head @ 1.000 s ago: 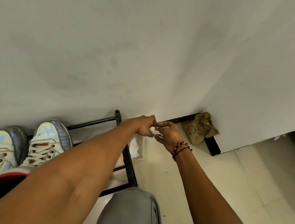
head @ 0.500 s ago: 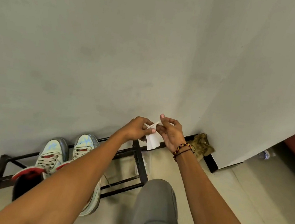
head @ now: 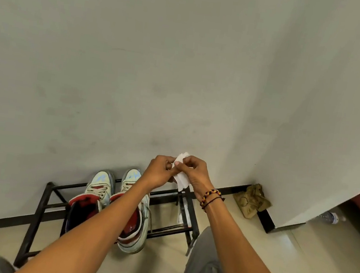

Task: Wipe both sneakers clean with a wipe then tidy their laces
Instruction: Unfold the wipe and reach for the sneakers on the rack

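Two pale sneakers with red collars stand side by side on a low black metal rack [head: 41,205], toes toward the wall: the left sneaker [head: 96,186] and the right sneaker [head: 138,226], partly hidden by my left forearm. A white wipe [head: 181,177] is held in the air above the rack's right end. My left hand [head: 159,171] and my right hand [head: 195,172] both pinch it, fingers meeting at its top edge. A beaded bracelet is on my right wrist.
A white wipe pack [head: 184,211] lies on the rack's right end. A crumpled tan bag [head: 251,199] sits in the wall corner. A plastic bottle [head: 329,217] lies on the floor at right. My grey-trousered knees frame the bottom of the view.
Both hands rose from the rack's right end with the wipe, pulling it free of the pack. The view tilted, so that the sneakers and the rack now sit nearer the centre.
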